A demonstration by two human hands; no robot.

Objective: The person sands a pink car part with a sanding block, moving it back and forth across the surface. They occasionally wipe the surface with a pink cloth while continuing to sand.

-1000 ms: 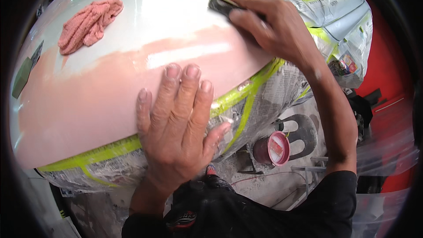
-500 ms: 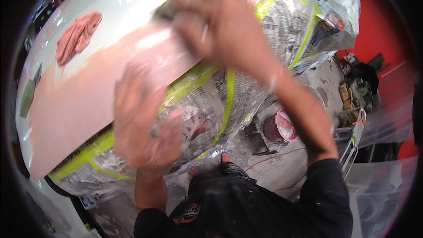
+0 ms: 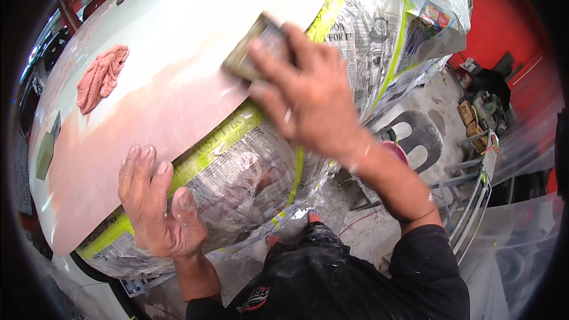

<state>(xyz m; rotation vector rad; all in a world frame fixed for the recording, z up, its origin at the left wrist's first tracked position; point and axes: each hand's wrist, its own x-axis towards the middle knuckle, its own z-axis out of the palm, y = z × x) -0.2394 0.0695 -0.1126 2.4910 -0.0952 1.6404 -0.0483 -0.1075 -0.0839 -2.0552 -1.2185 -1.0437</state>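
A curved car panel (image 3: 178, 92), white with smoothed pinkish patches, fills the upper left. My right hand (image 3: 317, 92) is closed round a worn olive-grey sanding block (image 3: 248, 58), which lies against the panel close to its right edge. By the panel's lower edge is my left hand (image 3: 161, 210), fingers stretched and thumb apart, with nothing in it; whether its fingertips touch the panel I cannot tell. Newspaper (image 3: 222, 181) and yellow-green masking tape (image 3: 228, 130) cover the part below that edge. A crumpled pink cloth (image 3: 102, 78) rests on the panel's far left.
A small green block (image 3: 45, 155) sits on the panel's left side. Down on the floor to the right are a pinkish-red bucket (image 3: 396, 151), partly behind my forearm, a dark grey stool (image 3: 428, 136) and a metal ladder (image 3: 472, 201). Behind them is a red wall (image 3: 504, 18).
My right hand has come down and nearer with the sanding block, toward the panel's taped edge. My left hand has shifted left and lower. The view has moved slightly.
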